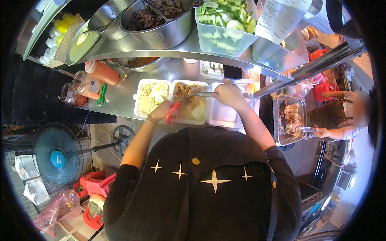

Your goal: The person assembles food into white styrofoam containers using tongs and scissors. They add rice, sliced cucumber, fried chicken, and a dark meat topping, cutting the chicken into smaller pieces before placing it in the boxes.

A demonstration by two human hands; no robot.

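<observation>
1. The view looked down from the person's head over a black top with star shapes, toward a steel counter [120,100] with a row of white foam meal boxes.
2. The left hand [161,113] was closed around the red handle of a utensil [173,111], probably scissors, though the working end was too small to tell. It hovered at the near edge of the middle box [189,105], which held browned meat or rice, seemingly so that cuttings would fall straight in.
3. The right hand [229,96] was curled around the handle of metal tongs [201,94] that lay level and pointed left over the same box; whether the tips pinched food could not be told. The hands were close together, suited to holding a piece with one while cutting with the other.
4. The left box [150,98] held rice and pale egg. The right box [223,114] looked mostly empty.
5. A raised steel shelf carried a metal bowl of dark cooked meat [159,18] and a clear tub of sliced cucumber [225,20], within arm's reach above the boxes.
6. An orange sauce bottle [102,72] lay to the left on the counter.
7. At far right another person's hand [321,132] worked at a clear tray of meat [290,120].
8. A blue fan [57,158] stood low on the left.
</observation>
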